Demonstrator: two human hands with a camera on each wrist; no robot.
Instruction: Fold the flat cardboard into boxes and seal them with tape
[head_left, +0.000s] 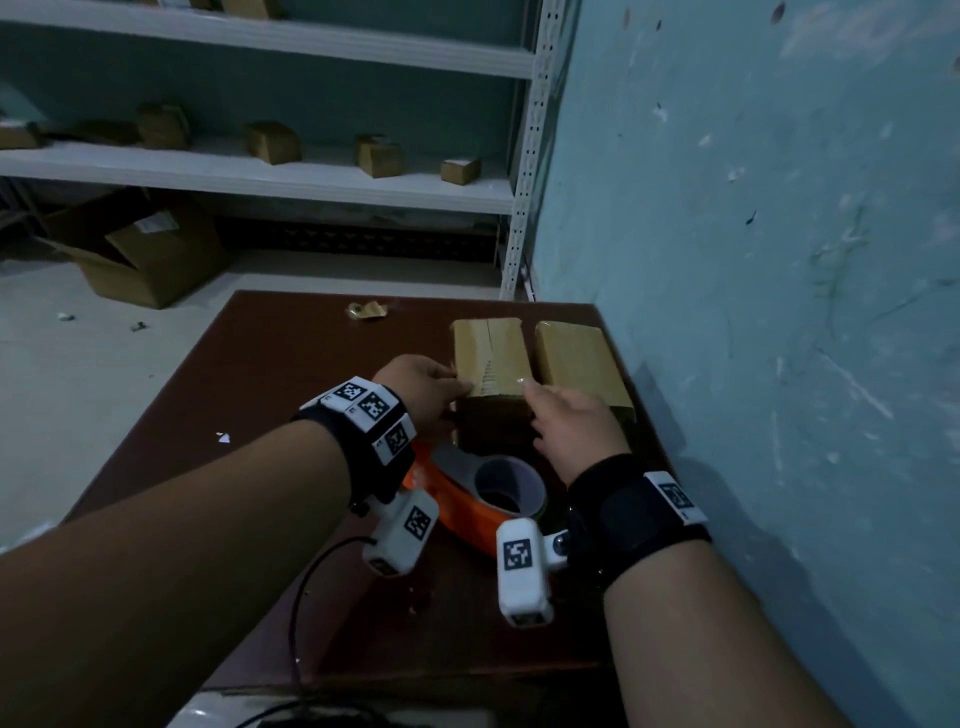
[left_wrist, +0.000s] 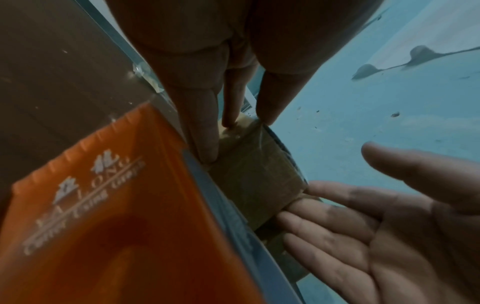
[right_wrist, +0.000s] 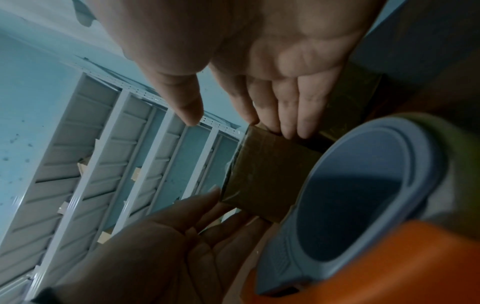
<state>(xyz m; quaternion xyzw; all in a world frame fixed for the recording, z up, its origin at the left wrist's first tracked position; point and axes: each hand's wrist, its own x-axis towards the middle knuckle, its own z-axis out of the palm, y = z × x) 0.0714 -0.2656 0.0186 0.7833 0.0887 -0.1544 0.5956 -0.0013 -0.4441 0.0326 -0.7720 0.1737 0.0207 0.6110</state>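
A small taped cardboard box (head_left: 491, 358) (left_wrist: 257, 181) (right_wrist: 265, 176) stands on the dark brown table (head_left: 249, 395), toward its far right. My left hand (head_left: 431, 395) (left_wrist: 233, 115) lies against the box's left side with straight fingers, the thumb at the top edge. My right hand (head_left: 566, 421) (right_wrist: 272, 92) presses flat on the box's right side, fingers straight. Just in front of the box, between my wrists, lies an orange tape dispenser (head_left: 457, 499) (left_wrist: 103, 226) (right_wrist: 389, 267) with its roll, and neither hand touches it.
A second taped box (head_left: 576, 358) sits right beside the first, close to the blue wall (head_left: 779, 260). A crumpled tape scrap (head_left: 366, 310) lies at the table's far edge. Behind are white shelves (head_left: 260, 176) with several small boxes and an open carton (head_left: 140, 249) on the floor.
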